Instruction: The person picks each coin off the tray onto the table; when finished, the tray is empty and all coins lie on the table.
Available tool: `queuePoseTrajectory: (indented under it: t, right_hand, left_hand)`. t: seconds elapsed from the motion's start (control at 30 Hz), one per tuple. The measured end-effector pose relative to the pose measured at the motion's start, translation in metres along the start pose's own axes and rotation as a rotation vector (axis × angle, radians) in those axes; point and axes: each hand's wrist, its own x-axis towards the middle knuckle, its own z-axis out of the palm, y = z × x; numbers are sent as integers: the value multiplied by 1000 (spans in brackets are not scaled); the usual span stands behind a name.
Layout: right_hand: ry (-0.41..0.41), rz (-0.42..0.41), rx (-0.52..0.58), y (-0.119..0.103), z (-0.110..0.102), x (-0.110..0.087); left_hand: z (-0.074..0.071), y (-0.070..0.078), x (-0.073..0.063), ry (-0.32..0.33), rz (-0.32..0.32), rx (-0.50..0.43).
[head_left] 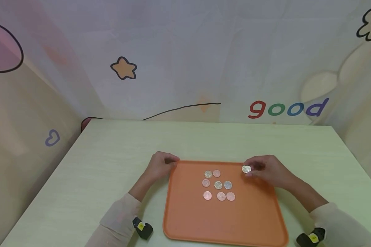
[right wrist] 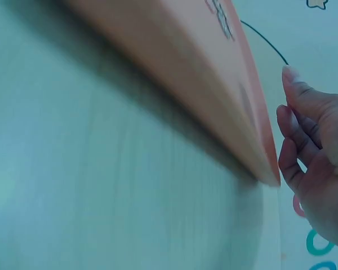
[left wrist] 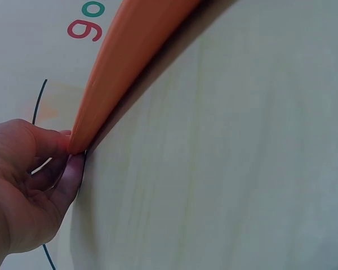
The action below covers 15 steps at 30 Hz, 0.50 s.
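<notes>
Left hand (head_left: pixel 161 165) grips a tray (head_left: pixel 204 221); right hand (head_left: pixel 267 169) pinches a coin (head_left: pixel 246 169), illegibly small.

My head view looks forward-down on the tray (head_left: pixel 225 221); wrist views, close, face far, sharing its far corners (left wrist: pixel 85 132).

at lower left, the bare left hand (left wrist: pixel 28 180) pinches the corner of a smooth orange tray (left wrist: pixel 121 67) reaching the top edge; a pale wood-grained tabletop (left wrist: pixel 225 169) fills the right; red and green letters (left wrist: pixel 84 22) sit upper left.
</notes>
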Motion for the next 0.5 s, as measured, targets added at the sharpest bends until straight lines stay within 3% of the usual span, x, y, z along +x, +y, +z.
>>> queuePoseTrajectory:
  t: [0.5]
  right_hand:
    - [102,86,-44,31,-31,-28]
  left_hand:
    - [1,0,-1,5,1,7]
